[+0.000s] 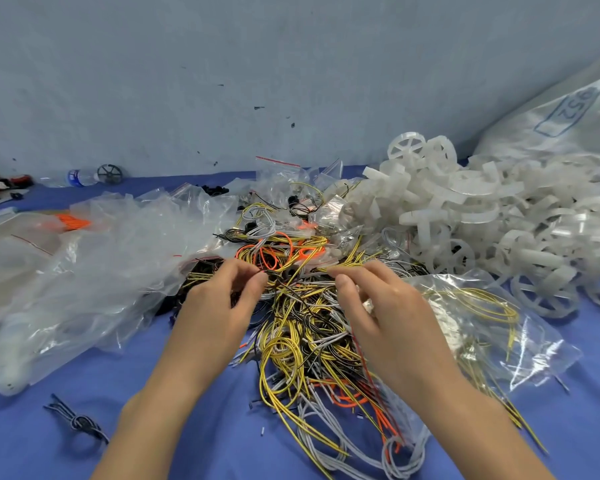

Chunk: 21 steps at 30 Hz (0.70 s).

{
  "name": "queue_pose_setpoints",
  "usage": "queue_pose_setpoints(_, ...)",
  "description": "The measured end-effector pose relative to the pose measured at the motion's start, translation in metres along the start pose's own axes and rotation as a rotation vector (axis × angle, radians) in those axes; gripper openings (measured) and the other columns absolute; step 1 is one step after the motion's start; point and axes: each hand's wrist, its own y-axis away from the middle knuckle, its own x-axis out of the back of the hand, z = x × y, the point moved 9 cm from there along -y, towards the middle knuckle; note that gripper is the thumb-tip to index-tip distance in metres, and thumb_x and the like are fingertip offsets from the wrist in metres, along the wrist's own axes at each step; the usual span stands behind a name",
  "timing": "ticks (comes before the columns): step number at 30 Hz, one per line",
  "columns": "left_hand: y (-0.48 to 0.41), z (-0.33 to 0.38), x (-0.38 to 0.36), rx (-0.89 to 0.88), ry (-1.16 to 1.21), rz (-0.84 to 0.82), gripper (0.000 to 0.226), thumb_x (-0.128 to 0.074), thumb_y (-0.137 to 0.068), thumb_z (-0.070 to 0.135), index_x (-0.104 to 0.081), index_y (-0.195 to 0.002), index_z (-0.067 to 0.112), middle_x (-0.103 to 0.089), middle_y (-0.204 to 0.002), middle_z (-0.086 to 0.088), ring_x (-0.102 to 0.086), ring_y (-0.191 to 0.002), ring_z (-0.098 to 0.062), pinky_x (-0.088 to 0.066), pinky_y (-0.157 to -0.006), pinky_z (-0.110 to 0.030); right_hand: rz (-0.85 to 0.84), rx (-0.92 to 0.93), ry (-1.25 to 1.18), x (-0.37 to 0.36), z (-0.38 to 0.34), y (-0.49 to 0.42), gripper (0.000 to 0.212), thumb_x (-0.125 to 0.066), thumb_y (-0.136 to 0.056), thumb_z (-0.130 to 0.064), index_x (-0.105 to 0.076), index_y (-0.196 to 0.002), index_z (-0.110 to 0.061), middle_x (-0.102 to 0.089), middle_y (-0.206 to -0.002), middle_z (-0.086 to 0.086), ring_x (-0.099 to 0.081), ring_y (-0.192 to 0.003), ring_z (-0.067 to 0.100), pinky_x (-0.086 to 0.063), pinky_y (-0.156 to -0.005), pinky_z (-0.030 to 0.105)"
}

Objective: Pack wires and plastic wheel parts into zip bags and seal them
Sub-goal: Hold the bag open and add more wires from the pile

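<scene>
Both grips work the top of the wire pile (302, 323): the left hand (219, 299) pinches dark strands between thumb and curled fingers at the pile's upper left, while the right hand (378, 299) pinches a yellow strand at its upper right. The tangle of yellow, black, grey and orange wires sprawls on the blue bench (187, 427) directly beneath and between the two hands, running toward the viewer past both wrists. The step in hand looks like teasing a small bundle free of the tangle. Doing it well likely means lifting a few strands slowly and letting the loops slide off, since a sharp tug would probably drag neighbouring wires along or tighten knots. Right of the pile, just beside the right hand, a clear zip bag (482, 327) already holding yellow wires lies flat, its mouth not discernible. Beyond that bag, farther right of the pile, white plastic wheel parts (482, 230) form a high heap, backed by a large printed sack (568, 116). Left of the pile, crumpled clear bags (84, 265) spread across the bench. Near the pile's left front edge, well apart from it, lies a small knotted wire bundle (78, 422). A water bottle (80, 176) lies against the far wall.
</scene>
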Motion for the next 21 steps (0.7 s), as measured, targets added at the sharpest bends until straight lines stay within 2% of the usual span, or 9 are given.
queue_pose_setpoints(5,0.001,0.03,-0.011,-0.079,0.176,-0.014,0.01,-0.06,-0.09,0.041,-0.063,-0.09,0.031,-0.069,-0.086,0.017,-0.065,-0.08,-0.002,-0.045,-0.068,-0.008,-0.064,0.007,-0.107,-0.015,-0.013,-0.003,0.039,-0.04,-0.102,-0.042,-0.06,-0.134,-0.03,-0.059,-0.119,-0.019,-0.054,-0.109,-0.001,-0.042,-0.09,0.016)
queue_pose_setpoints(8,0.002,0.041,-0.019,-0.103,0.222,-0.019,0.005,-0.061,-0.092,0.038,-0.064,-0.09,0.034,-0.069,-0.085,0.017,-0.065,-0.078,-0.002,-0.044,-0.066,-0.007,-0.095,0.008,-0.105,-0.024,-0.017,-0.005,0.039,-0.043,-0.103,-0.039,-0.058,-0.137,-0.026,-0.062,-0.127,-0.015,-0.056,-0.115,0.003,-0.044,-0.096,0.024)
queue_pose_setpoints(11,-0.002,0.028,-0.021,-0.088,0.134,-0.042,0.017,-0.054,-0.094,0.048,-0.065,-0.093,0.035,-0.069,-0.084,0.016,-0.064,-0.079,-0.003,-0.046,-0.065,-0.014,-0.075,-0.044,-0.111,-0.027,-0.01,-0.005,0.031,-0.047,-0.102,-0.034,-0.067,-0.124,-0.026,-0.07,-0.11,-0.013,-0.062,-0.099,0.004,-0.049,-0.087,0.028)
queue_pose_setpoints(14,-0.016,-0.021,0.001,0.074,0.003,0.128,0.019,-0.05,-0.098,0.04,-0.064,-0.09,0.03,-0.067,-0.079,0.012,-0.062,-0.078,-0.009,-0.045,-0.066,-0.026,-0.11,-0.118,-0.073,-0.037,0.0,-0.005,0.026,-0.049,-0.1,-0.032,-0.071,-0.114,-0.027,-0.071,-0.091,-0.014,-0.061,-0.081,0.002,-0.048,-0.074,0.024)
queue_pose_setpoints(16,-0.023,-0.058,0.018,0.208,-0.066,0.232,0.016,-0.049,-0.099,0.026,-0.064,-0.097,0.023,-0.067,-0.088,0.003,-0.062,-0.087,-0.022,-0.042,-0.071,-0.03,-0.133,-0.148,-0.044,-0.043,0.005,-0.005,0.026,-0.049,-0.1,-0.031,-0.072,-0.106,-0.021,-0.071,-0.088,-0.009,-0.062,-0.079,0.006,-0.051,-0.074,0.03)
queue_pose_setpoints(18,-0.028,-0.088,0.023,0.306,-0.13,0.231,0.019,-0.047,-0.098,0.017,-0.065,-0.104,0.016,-0.068,-0.1,-0.007,-0.061,-0.094,-0.028,-0.041,-0.076,-0.032,-0.151,-0.167,-0.023,-0.047,0.009,-0.006,0.028,-0.048,-0.1,-0.031,-0.071,-0.101,-0.015,-0.071,-0.091,-0.004,-0.062,-0.082,0.011,-0.052,-0.078,0.037)
queue_pose_setpoints(21,-0.037,-0.099,0.017,0.311,-0.174,0.167,0.023,-0.047,-0.098,0.016,-0.065,-0.112,0.014,-0.068,-0.109,-0.009,-0.06,-0.1,-0.027,-0.044,-0.084,-0.034,-0.153,-0.183,0.005,-0.049,0.012,-0.009,0.029,-0.044,-0.101,-0.033,-0.069,-0.112,-0.022,-0.066,-0.102,-0.007,-0.058,-0.091,0.009,-0.047,-0.081,0.028)
